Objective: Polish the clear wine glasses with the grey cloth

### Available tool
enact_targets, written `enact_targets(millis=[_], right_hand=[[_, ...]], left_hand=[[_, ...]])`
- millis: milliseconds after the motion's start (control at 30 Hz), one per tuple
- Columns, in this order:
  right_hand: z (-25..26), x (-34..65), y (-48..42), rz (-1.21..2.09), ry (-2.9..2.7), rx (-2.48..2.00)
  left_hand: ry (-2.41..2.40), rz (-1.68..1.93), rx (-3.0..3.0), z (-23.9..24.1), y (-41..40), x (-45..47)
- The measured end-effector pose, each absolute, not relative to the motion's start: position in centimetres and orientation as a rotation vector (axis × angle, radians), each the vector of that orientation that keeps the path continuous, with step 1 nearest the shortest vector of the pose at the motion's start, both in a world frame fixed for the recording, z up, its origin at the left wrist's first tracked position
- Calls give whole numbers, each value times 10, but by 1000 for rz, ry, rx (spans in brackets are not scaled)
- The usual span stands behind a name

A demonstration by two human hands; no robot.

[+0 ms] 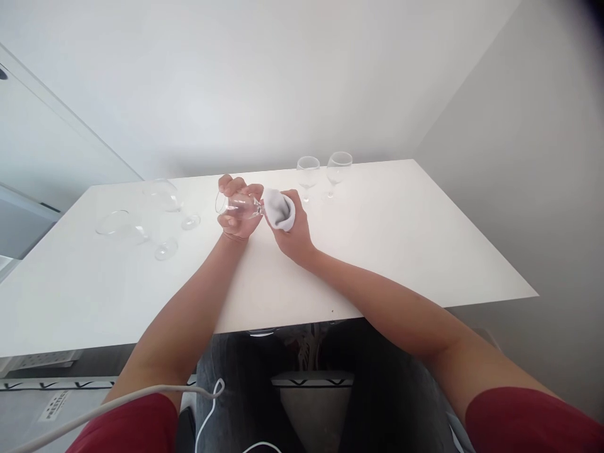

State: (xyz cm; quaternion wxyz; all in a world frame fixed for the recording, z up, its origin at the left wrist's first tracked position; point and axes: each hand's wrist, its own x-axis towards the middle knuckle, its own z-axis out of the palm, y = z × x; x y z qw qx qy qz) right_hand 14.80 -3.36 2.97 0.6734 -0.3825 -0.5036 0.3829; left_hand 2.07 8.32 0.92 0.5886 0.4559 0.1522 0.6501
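Observation:
My left hand [236, 211] is wrapped round the bowl of a clear stemmed glass [243, 206], which lies sideways above the table. The glass's rim points left and its stem points right. In my right hand [295, 229] is a white cloth [279, 211], bunched over the foot end of that glass. The cloth hides the foot and part of the stem. Both hands are close together over the middle of the white table [377, 239].
Two stemmed glasses, a nearer one [308, 173] and another [339, 168], stand upright near the back edge. At the left, two larger glasses [123, 228] [163, 195] appear tilted by the wide view. A white cable [141, 393] crosses my left arm.

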Motion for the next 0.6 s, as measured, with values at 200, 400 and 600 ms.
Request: enact_targets(millis=[200, 400, 600], right_hand=[[44, 158, -26, 1562, -474, -900], [49, 158, -24, 1875, -460, -760], [28, 149, -26, 1156, -1401, -1245]], left_hand=[[178, 1318, 1061, -1, 88, 21], [149, 1440, 894, 7, 87, 20], [357, 1344, 825, 25, 75, 21]])
